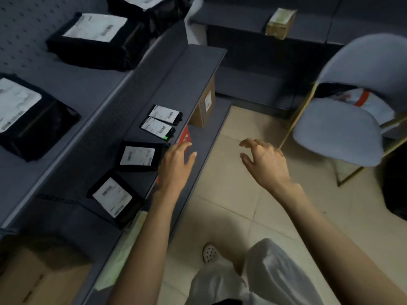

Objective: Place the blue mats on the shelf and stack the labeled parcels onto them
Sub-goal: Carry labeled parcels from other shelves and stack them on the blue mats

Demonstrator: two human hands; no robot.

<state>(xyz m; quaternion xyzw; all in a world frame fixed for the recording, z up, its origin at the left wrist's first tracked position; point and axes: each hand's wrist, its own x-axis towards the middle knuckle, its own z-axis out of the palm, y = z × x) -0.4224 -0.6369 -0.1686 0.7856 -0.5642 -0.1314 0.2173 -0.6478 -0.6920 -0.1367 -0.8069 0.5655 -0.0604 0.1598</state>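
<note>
Several black parcels with white labels lie on a dark grey shelf (180, 84): two small ones (165, 114) (157, 128), a middle one (139, 156) and a nearer one (114, 198). Bigger black labeled parcels (94, 38) (26, 115) rest on the higher shelf to the left. My left hand (176, 164) hovers open at the shelf's front edge, just right of the middle parcel, holding nothing. My right hand (264, 161) is open over the tiled floor, fingers curled and apart, empty. No blue mat is plainly visible.
A pale blue chair (339, 137) with gold legs stands at right, a red-and-white bag (361, 100) behind it. Cardboard boxes (206, 106) (280, 23) sit on lower and far shelves; a red item (185, 137) shows under the shelf edge. My leg and white shoe (210, 253) are below.
</note>
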